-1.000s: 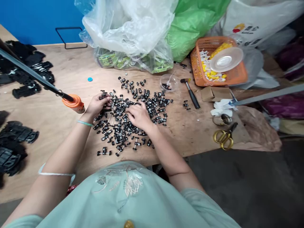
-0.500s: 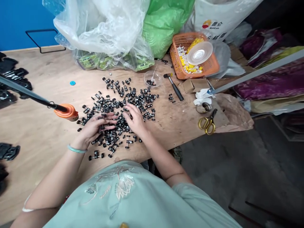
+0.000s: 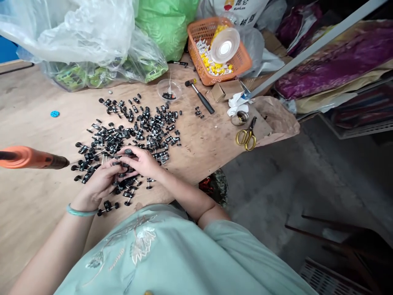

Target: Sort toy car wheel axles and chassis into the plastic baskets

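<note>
A pile of small black toy wheel axles [image 3: 112,139], black wheels joined by thin metal rods and black blocks, spreads over the wooden table. At its near side my two hands meet. My left hand [image 3: 102,177], with a pale green bangle at the wrist, is curled palm-up round several wheel axles, partly hidden by the fingers. My right hand [image 3: 143,162] reaches over from the right, its fingers closed on a wheel axle whose wheel [image 3: 128,151] shows on top. A few loose axles [image 3: 107,207] lie just below my left hand.
An orange power screwdriver [image 3: 33,157] hangs at the left, its tip near the pile. Behind stand a clear bag of green parts [image 3: 92,73], an orange basket [image 3: 219,76] and a small clear bowl [image 3: 169,91]. A hammer [image 3: 201,97] and gold-handled scissors [image 3: 246,137] lie right.
My hands have come together at the pile's near side, the right moving toward the left, and a wheel axle is now in its fingers. The view has shifted right.
</note>
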{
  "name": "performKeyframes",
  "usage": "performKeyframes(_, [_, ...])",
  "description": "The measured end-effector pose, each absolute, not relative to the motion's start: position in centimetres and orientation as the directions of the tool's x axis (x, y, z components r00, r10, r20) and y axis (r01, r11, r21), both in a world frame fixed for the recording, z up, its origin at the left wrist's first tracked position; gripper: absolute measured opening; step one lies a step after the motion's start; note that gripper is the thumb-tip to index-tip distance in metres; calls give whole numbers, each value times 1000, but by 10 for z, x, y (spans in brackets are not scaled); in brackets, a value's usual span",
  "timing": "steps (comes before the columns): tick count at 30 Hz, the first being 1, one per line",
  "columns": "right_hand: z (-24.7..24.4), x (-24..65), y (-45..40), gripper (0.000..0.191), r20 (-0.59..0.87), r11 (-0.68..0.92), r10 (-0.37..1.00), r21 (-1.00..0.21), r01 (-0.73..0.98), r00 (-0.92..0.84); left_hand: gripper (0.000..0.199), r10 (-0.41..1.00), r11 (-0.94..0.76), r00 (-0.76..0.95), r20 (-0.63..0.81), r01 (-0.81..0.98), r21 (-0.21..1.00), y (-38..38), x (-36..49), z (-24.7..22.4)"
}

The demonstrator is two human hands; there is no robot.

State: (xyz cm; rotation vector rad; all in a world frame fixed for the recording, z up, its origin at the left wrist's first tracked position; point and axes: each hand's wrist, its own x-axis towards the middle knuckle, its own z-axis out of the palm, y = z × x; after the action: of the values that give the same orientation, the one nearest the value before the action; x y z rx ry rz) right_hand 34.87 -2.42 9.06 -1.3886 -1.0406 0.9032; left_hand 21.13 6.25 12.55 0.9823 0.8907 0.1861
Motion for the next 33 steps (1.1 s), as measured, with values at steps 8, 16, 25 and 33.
performKeyframes(8, [90, 344, -34, 30, -163, 166, 777, -879, -448, 608, 31, 422, 651, 734, -533, 164, 741, 41, 220, 121])
performKeyframes(16, [98, 418, -60, 26, -266, 194, 649, -848, -493, 712, 28, 595, 561, 661, -457, 67, 825, 50, 172, 107])
performKeyframes(25, [92, 426, -100, 25, 51, -155, 860, -922, 354, 508, 30, 609, 308, 670, -425, 294, 905, 4, 71, 65])
performKeyframes(33, [87, 436, -60, 33, 163, -214, 912, -593, 776, 376, 27, 856, -89, 517, -14, 174, 981, 35, 102, 44])
